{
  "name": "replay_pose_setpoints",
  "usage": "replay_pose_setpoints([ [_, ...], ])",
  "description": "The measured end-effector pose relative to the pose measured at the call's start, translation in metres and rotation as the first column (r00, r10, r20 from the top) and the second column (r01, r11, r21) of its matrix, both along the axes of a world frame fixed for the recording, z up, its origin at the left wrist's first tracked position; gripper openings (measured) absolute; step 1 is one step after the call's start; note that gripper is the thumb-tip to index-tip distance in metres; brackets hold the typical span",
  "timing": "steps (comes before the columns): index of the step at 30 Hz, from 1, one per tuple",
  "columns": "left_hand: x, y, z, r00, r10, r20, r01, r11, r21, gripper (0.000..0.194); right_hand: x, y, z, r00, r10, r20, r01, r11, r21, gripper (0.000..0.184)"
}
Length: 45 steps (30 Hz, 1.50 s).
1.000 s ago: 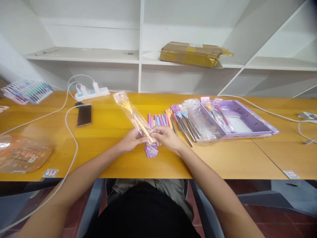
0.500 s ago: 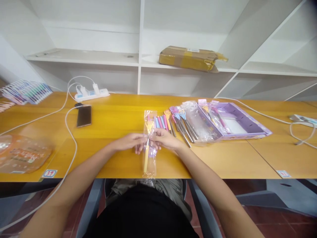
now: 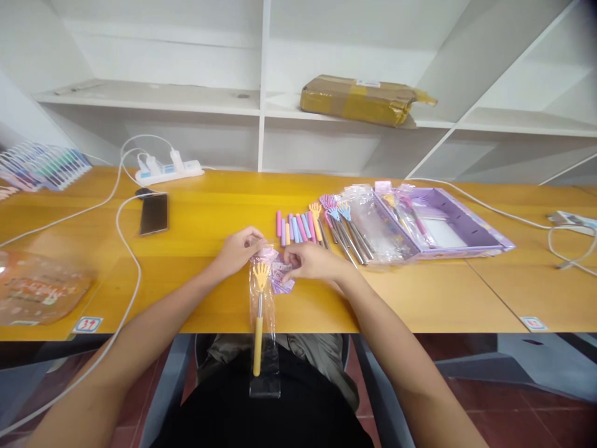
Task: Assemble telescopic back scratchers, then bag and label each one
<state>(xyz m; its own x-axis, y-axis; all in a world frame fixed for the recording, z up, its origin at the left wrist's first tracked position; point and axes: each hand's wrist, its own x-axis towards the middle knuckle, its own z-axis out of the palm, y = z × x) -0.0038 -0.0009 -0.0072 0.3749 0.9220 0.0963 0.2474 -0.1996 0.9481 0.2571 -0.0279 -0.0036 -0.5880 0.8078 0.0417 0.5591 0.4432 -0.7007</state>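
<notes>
A yellow hand-shaped back scratcher (image 3: 259, 323) lies inside a clear plastic bag (image 3: 265, 389) that hangs over the table's front edge toward my lap. My left hand (image 3: 242, 249) pinches the top end of this bag, beside a pinkish patch under the film. Just to the right, the fingers of my right hand (image 3: 310, 262) rest on a small spread of purple printed cards (image 3: 281, 283). Behind my hands lie several coloured handle tubes (image 3: 298, 229) in pink, blue, purple and yellow. More back scratchers (image 3: 352, 236) with metal rods are heaped to their right.
Clear bags (image 3: 373, 233) lean against a purple box (image 3: 466, 214) holding bagged back scratchers. At left are a phone (image 3: 154, 213), a power strip (image 3: 170, 171), a white cable (image 3: 133, 246) and an orange plastic packet (image 3: 44, 289). A taped carton (image 3: 359, 102) sits on the shelf.
The bagged back scratcher has shifted down toward my lap. My left hand has moved up to the bag's top end, and my right hand has left the bag for the purple cards.
</notes>
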Motion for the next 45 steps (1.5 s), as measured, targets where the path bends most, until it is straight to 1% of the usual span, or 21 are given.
replay_pose_setpoints([
  [2, -0.001, 0.000, 0.001, 0.999, 0.036, -0.015, -0.036, 0.999, 0.026, 0.032, -0.003, -0.002, 0.000, 0.994, 0.020, 0.105, -0.028, 0.997, 0.074, 0.046],
  [4, -0.001, 0.000, 0.000, 0.998, 0.062, -0.014, -0.062, 0.998, 0.032, 0.037, -0.007, -0.004, 0.000, 0.991, 0.030, 0.127, -0.045, 0.993, 0.113, 0.045],
  [6, 0.000, 0.000, -0.001, 0.998, 0.057, -0.013, -0.057, 0.998, 0.017, 0.041, -0.009, -0.004, -0.002, 0.993, 0.042, 0.113, -0.054, 0.993, 0.109, 0.041],
  [8, 0.001, -0.001, -0.002, 1.000, 0.028, -0.008, -0.028, 1.000, -0.010, 0.045, -0.008, -0.003, -0.005, 0.995, 0.045, 0.094, -0.051, 0.997, 0.061, 0.036],
  [11, 0.004, -0.002, -0.005, 1.000, 0.002, 0.028, -0.001, 0.999, -0.048, 0.047, -0.005, -0.001, -0.006, 0.999, 0.050, 0.020, -0.048, 0.996, -0.076, 0.030],
  [14, 0.007, -0.004, -0.005, 0.997, -0.011, 0.072, 0.017, 0.996, -0.087, 0.041, 0.002, -0.002, 0.002, 0.990, 0.078, -0.120, -0.104, 0.967, -0.233, 0.029],
  [16, 0.009, -0.005, -0.004, 0.995, -0.031, 0.098, 0.043, 0.992, -0.119, 0.037, 0.007, -0.003, 0.010, 0.976, 0.056, -0.212, -0.114, 0.956, -0.272, 0.032],
  [19, 0.011, -0.007, -0.001, 0.988, -0.061, 0.143, 0.085, 0.982, -0.169, 0.035, 0.011, -0.004, 0.018, 0.928, -0.058, -0.367, -0.035, 0.970, -0.242, 0.036],
  [22, 0.012, -0.009, 0.001, 0.976, -0.082, 0.203, 0.126, 0.969, -0.214, 0.040, 0.008, -0.004, 0.017, 0.831, -0.178, -0.527, 0.061, 0.971, -0.232, 0.036],
  [24, 0.013, -0.009, 0.001, 0.963, -0.090, 0.255, 0.154, 0.958, -0.241, 0.044, 0.001, -0.004, 0.013, 0.773, -0.211, -0.599, 0.084, 0.969, -0.233, 0.036],
  [26, 0.013, -0.010, 0.001, 0.950, -0.089, 0.300, 0.173, 0.948, -0.268, 0.046, -0.006, -0.005, 0.010, 0.745, -0.211, -0.633, 0.078, 0.970, -0.231, 0.037],
  [30, 0.013, -0.010, 0.002, 0.936, -0.066, 0.345, 0.177, 0.937, -0.302, 0.048, -0.014, -0.007, 0.007, 0.731, -0.212, -0.649, 0.082, 0.971, -0.225, 0.035],
  [34, 0.011, -0.010, 0.004, 0.938, -0.050, 0.342, 0.167, 0.932, -0.322, 0.049, -0.016, -0.008, 0.008, 0.713, -0.212, -0.669, 0.106, 0.975, -0.196, 0.033],
  [37, 0.010, -0.010, 0.005, 0.935, -0.043, 0.351, 0.170, 0.925, -0.340, 0.051, -0.017, -0.010, 0.009, 0.718, -0.214, -0.663, 0.123, 0.976, -0.182, 0.032],
  [39, 0.009, -0.010, 0.005, 0.932, -0.037, 0.360, 0.174, 0.917, -0.358, 0.052, -0.018, -0.011, 0.009, 0.737, -0.210, -0.642, 0.147, 0.978, -0.150, 0.031],
  [42, 0.008, -0.010, 0.005, 0.929, -0.029, 0.370, 0.176, 0.913, -0.369, 0.050, -0.018, -0.012, 0.009, 0.788, -0.187, -0.586, 0.181, 0.981, -0.070, 0.026],
  [45, 0.008, -0.009, 0.006, 0.914, -0.023, 0.405, 0.186, 0.910, -0.369, 0.045, -0.017, -0.013, 0.009, 0.826, -0.142, -0.545, 0.167, 0.986, -0.003, 0.022],
])
